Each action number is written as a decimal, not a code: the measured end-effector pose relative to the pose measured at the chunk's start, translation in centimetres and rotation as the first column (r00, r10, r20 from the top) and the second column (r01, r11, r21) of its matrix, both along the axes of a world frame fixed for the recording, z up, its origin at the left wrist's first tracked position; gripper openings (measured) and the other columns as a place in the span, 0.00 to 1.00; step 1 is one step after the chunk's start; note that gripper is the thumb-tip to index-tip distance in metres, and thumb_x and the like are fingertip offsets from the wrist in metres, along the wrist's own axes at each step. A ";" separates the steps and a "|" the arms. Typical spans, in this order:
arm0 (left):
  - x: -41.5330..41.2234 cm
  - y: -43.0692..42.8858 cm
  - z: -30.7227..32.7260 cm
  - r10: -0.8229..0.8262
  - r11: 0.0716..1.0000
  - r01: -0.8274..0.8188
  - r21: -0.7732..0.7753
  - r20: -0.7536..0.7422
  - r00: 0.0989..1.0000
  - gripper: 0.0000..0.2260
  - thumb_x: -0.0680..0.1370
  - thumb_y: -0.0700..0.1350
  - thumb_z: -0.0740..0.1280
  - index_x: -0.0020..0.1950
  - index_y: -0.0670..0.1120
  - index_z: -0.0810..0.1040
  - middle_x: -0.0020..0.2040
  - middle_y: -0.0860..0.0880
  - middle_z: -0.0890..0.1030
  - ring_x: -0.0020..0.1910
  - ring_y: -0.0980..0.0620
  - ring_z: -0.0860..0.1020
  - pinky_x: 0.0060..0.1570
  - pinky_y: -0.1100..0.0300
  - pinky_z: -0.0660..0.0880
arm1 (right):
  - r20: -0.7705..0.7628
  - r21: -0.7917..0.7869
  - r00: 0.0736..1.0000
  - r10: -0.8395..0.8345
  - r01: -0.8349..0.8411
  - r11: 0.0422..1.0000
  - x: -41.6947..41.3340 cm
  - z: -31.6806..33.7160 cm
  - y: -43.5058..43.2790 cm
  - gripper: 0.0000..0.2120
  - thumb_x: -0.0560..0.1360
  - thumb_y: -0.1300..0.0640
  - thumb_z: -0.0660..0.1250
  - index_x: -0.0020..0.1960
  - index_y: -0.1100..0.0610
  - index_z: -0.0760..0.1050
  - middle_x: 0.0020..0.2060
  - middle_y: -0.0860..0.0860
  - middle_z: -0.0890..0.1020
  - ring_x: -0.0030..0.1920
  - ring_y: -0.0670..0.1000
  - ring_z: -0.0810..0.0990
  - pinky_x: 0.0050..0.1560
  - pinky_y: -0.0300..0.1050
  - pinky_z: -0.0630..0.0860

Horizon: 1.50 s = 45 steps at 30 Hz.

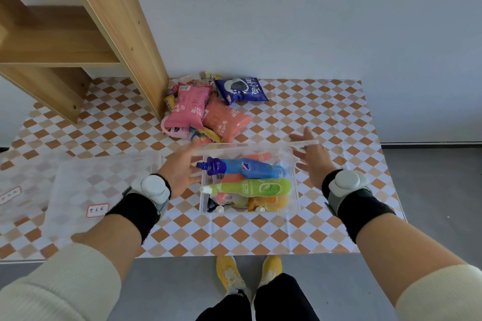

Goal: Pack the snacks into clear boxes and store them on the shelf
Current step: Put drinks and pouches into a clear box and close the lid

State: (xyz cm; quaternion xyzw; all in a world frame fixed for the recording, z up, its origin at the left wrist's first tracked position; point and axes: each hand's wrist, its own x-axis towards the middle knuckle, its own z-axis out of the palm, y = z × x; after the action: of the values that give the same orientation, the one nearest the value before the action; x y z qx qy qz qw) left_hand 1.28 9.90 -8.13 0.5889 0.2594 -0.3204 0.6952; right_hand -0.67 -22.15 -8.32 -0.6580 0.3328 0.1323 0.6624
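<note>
Head view, left grip point(182, 169) and right grip point(311, 161) spread wide, flanking rectangular clear plastic box point(293, 190), glossy pouches inside

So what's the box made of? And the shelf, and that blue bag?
The box looks like clear, hard plastic: you can see the pouches and the tablecloth right through its walls. The shelf looks like wood or wood-look board, with pale grain lines and a matte finish. The blue bag seems to be thin, glossy plastic film, crinkled and puffy.

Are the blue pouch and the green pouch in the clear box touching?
Apart. The head view shows orange packaging between the blue pouch and green pouch in the clear box.
</note>
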 end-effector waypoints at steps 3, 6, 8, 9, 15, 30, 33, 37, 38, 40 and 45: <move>-2.1 -0.3 -1.0 -0.009 0.982 -0.003 0.191 0.060 0.998 0.12 0.82 0.50 0.59 0.55 0.46 0.79 0.52 0.47 0.82 0.51 0.49 0.79 0.50 0.51 0.77 | -0.007 0.024 1.000 0.013 -0.013 1.000 -0.4 0.0 -0.4 0.25 0.80 0.34 0.56 0.59 0.49 0.82 0.58 0.45 0.81 0.61 0.51 0.77 0.63 0.54 0.70; -3.9 -0.4 -1.6 -0.072 0.927 0.000 0.374 0.178 0.981 0.13 0.83 0.47 0.58 0.53 0.46 0.82 0.48 0.44 0.82 0.46 0.49 0.78 0.47 0.52 0.78 | -0.010 0.047 0.999 0.033 -0.032 0.998 -0.6 0.1 -0.6 0.25 0.80 0.35 0.58 0.62 0.52 0.81 0.60 0.47 0.81 0.63 0.52 0.76 0.62 0.53 0.71; -4.8 -0.1 -1.8 -0.190 0.884 0.074 0.461 0.209 0.959 0.10 0.82 0.46 0.63 0.53 0.46 0.83 0.46 0.44 0.82 0.43 0.49 0.77 0.48 0.51 0.79 | -0.009 0.066 0.998 0.055 -0.054 0.996 -0.7 0.0 -0.7 0.25 0.81 0.36 0.58 0.65 0.53 0.79 0.63 0.50 0.80 0.65 0.54 0.76 0.65 0.54 0.71; -5.4 -0.1 -1.9 -0.270 0.855 0.137 0.499 0.203 0.941 0.07 0.80 0.46 0.67 0.52 0.46 0.83 0.45 0.45 0.82 0.43 0.49 0.77 0.48 0.51 0.78 | -0.004 0.075 0.997 0.071 -0.070 0.995 -0.8 0.1 -0.8 0.26 0.81 0.36 0.58 0.67 0.53 0.78 0.64 0.51 0.79 0.65 0.54 0.76 0.67 0.55 0.70; -7.9 -1.4 -2.9 -0.586 0.633 0.225 0.740 0.268 0.765 0.09 0.71 0.40 0.76 0.38 0.46 0.76 0.40 0.51 0.78 0.39 0.54 0.74 0.38 0.62 0.66 | 0.032 0.133 0.996 0.084 -0.087 0.987 -2.4 0.3 -0.9 0.11 0.79 0.42 0.65 0.56 0.44 0.80 0.55 0.46 0.82 0.53 0.48 0.82 0.51 0.47 0.79; -8.7 0.2 -2.6 -0.277 0.767 0.016 0.642 0.308 0.910 0.12 0.84 0.47 0.57 0.65 0.49 0.73 0.62 0.45 0.77 0.55 0.43 0.79 0.54 0.42 0.80 | 0.074 0.056 0.955 0.286 -0.290 0.955 -6.4 -1.7 -1.5 0.35 0.76 0.51 0.73 0.78 0.39 0.61 0.61 0.50 0.82 0.53 0.50 0.85 0.47 0.50 0.84; -8.9 -0.1 -2.4 -0.212 0.791 -0.013 0.611 0.294 0.932 0.08 0.84 0.47 0.59 0.56 0.49 0.77 0.56 0.44 0.81 0.52 0.43 0.81 0.54 0.43 0.80 | 0.055 -0.115 0.916 0.398 -0.390 0.914 -7.1 -2.0 -1.2 0.40 0.76 0.50 0.74 0.80 0.40 0.54 0.70 0.52 0.74 0.60 0.54 0.81 0.55 0.55 0.82; -9.4 0.4 -2.9 -0.106 0.860 -0.035 0.509 0.245 0.964 0.08 0.81 0.37 0.63 0.55 0.48 0.77 0.54 0.43 0.83 0.49 0.46 0.83 0.45 0.54 0.83 | 0.035 -0.240 0.878 0.477 -0.456 0.857 -8.4 -3.0 -0.8 0.41 0.77 0.49 0.71 0.80 0.39 0.49 0.72 0.52 0.72 0.61 0.54 0.80 0.58 0.54 0.80; -9.4 0.6 -3.0 -0.079 0.877 -0.047 0.478 0.240 0.967 0.08 0.81 0.36 0.64 0.55 0.47 0.78 0.53 0.44 0.83 0.47 0.48 0.84 0.41 0.59 0.82 | 0.040 -0.243 0.877 0.479 -0.456 0.856 -8.6 -3.1 -0.7 0.41 0.77 0.49 0.71 0.80 0.38 0.49 0.71 0.52 0.73 0.60 0.53 0.81 0.54 0.49 0.81; -9.7 1.0 -2.8 -0.049 0.901 -0.058 0.429 0.234 0.971 0.08 0.79 0.36 0.67 0.56 0.46 0.79 0.52 0.44 0.84 0.44 0.50 0.85 0.38 0.62 0.82 | 0.041 -0.238 0.878 0.477 -0.455 0.858 -9.1 -3.3 -0.5 0.41 0.77 0.47 0.71 0.79 0.35 0.48 0.70 0.51 0.74 0.60 0.53 0.81 0.51 0.46 0.82; -9.9 0.9 -2.7 0.008 0.918 -0.093 0.384 0.217 0.976 0.06 0.80 0.42 0.68 0.54 0.45 0.82 0.51 0.42 0.85 0.45 0.48 0.85 0.46 0.54 0.83 | 0.068 -0.277 0.860 0.506 -0.471 0.837 -10.0 -3.6 -0.3 0.45 0.74 0.45 0.74 0.79 0.35 0.48 0.67 0.48 0.76 0.59 0.50 0.81 0.54 0.47 0.82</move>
State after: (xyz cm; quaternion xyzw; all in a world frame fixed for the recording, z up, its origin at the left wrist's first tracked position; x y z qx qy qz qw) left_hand -8.64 10.84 -10.86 0.7398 0.2582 -0.1793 0.5948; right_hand -10.70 -22.49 -11.89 -0.8069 0.1208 0.2082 0.5394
